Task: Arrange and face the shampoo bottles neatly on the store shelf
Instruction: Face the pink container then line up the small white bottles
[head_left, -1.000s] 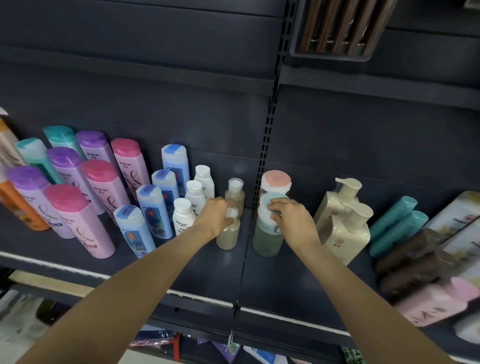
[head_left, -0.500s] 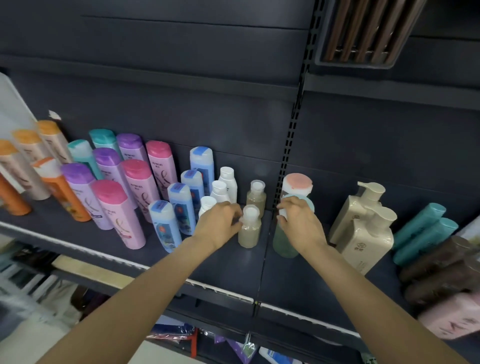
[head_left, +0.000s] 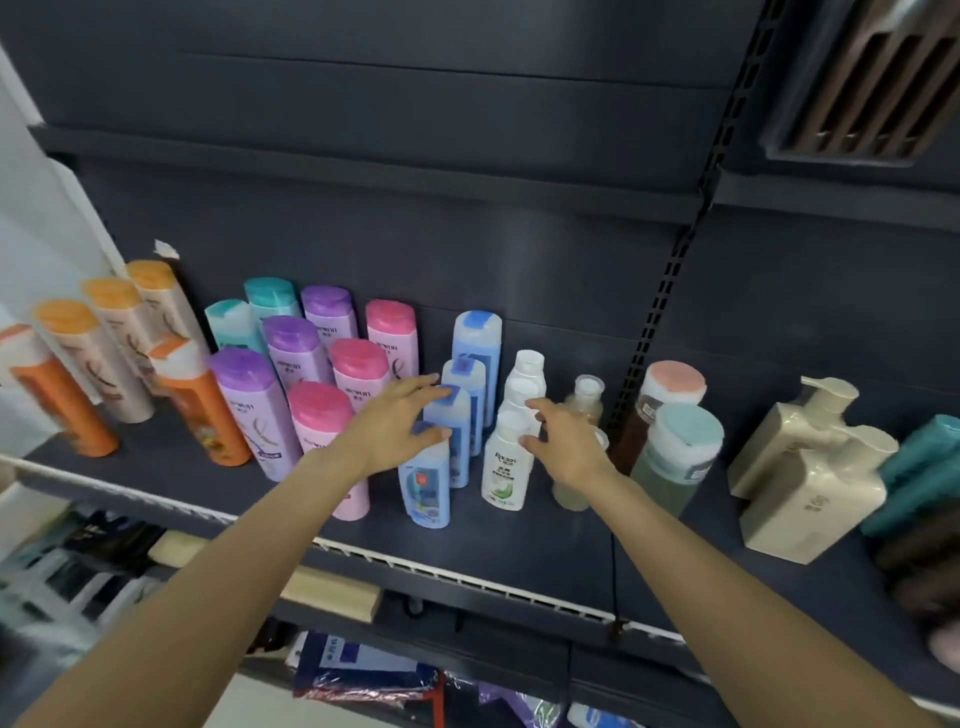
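Note:
Rows of shampoo bottles stand on the dark shelf (head_left: 530, 551). My left hand (head_left: 397, 426) reaches over the row of blue bottles (head_left: 426, 480), its spread fingers touching their caps. My right hand (head_left: 563, 441) hovers at the row of small white bottles (head_left: 506, 467), with fingertips at the front bottle's neck and loosely spread. Pink-capped bottles (head_left: 319, 415) and purple-capped bottles (head_left: 249, 395) stand to the left of my left hand. Behind my right hand stand small clear bottles (head_left: 587, 400), the front one mostly hidden.
Orange bottles (head_left: 197, 410) and teal-capped bottles (head_left: 267, 299) fill the shelf's left end. Two large jars (head_left: 675, 452) with pink and teal lids stand right of the upright post (head_left: 670, 291). Cream pump bottles (head_left: 810, 467) and lying teal tubes (head_left: 919, 467) sit further right. A lower shelf holds packaged goods.
Both hands have moved left: the left from the small clear bottle to the blue bottles, the right off the teal-lidded jar to the white bottles. The view has shifted left.

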